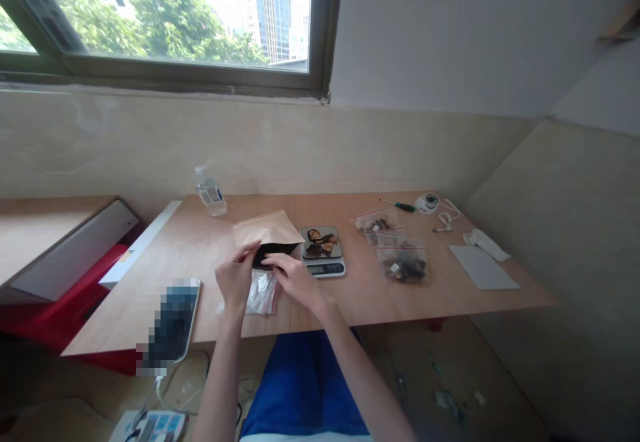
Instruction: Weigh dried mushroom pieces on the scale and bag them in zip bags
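A brown paper pouch [267, 229] lies on the wooden table [450, 289] with its dark mouth facing me. My left hand [235, 277] pinches the near left edge of the mouth. My right hand [295, 277] has its fingers closed at the mouth's lower lip. Under both hands lies a small clear zip bag [261, 295]. Just right of the pouch stands a small digital scale [325, 255] with dark dried pieces [320, 241] on its pan.
Two clear zip bags with dark contents [403, 262] lie right of the scale. Further back are a green screwdriver [400, 206], a round white device [427, 202] and a grey sheet [483, 267]. A water bottle [210, 191] stands at the back. A phone [173, 322] lies near left.
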### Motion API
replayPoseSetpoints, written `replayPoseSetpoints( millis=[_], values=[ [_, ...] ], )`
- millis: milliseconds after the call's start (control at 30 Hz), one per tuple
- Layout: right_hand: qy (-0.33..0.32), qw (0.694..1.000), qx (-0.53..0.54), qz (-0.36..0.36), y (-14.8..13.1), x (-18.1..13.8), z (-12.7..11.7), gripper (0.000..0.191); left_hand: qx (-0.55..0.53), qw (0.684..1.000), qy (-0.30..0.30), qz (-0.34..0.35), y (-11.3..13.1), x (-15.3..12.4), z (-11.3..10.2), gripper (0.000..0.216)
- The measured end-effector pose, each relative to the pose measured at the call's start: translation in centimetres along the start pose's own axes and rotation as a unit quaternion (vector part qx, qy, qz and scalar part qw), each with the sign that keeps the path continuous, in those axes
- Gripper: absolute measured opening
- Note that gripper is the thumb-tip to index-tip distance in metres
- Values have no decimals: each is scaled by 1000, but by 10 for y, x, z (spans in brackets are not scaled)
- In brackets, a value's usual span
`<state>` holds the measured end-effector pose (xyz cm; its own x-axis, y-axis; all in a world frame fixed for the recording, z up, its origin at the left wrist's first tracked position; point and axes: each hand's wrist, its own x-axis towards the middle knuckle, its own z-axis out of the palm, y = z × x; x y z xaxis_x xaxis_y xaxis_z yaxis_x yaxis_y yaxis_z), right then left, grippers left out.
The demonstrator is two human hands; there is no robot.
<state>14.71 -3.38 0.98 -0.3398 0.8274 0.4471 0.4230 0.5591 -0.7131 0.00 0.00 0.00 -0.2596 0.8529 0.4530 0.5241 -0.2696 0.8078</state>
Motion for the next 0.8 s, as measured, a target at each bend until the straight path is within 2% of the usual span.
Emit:
replayPoseSetpoints(
  millis=[100, 167, 233, 300, 367, 500, 600, 700, 800],
  values=[
    [167, 983, 56, 44, 16, -30, -19, 27, 14, 1000, 7, -7, 0, 6, -1, 19],
    [297, 947, 53, 114, 43, -46, -30, 26, 24, 1000, 16, -8, 3, 10, -1, 20],
    [370, 912, 14, 176, 75, -55, -40, 25, 38, 999, 24, -7, 6, 14, -1, 21],
    [366, 905, -40, 211, 104, -57, -46, 25, 53, 998, 26, -6, 8, 18, 1, 22],
    [330, 910, -104, 226, 123, -55, -49, 24, 61, 998, 25, -7, 9, 19, 2, 23],
    [279, 908, -199, 240, 136, -50, -50, 23, 57, 998, 24, -4, 8, 20, 3, 24],
    [286, 908, -217, 215, 128, -56, -48, 27, 52, 998, 21, 0, 7, 19, 3, 23],
    [320, 914, -191, 161, 103, -62, -41, 26, 46, 999, 21, -4, 8, 16, 3, 22],
    [286, 948, -104, 91, 63, -60, -25, 23, 37, 999, 13, -8, 9, 12, 5, 22]
  ],
)
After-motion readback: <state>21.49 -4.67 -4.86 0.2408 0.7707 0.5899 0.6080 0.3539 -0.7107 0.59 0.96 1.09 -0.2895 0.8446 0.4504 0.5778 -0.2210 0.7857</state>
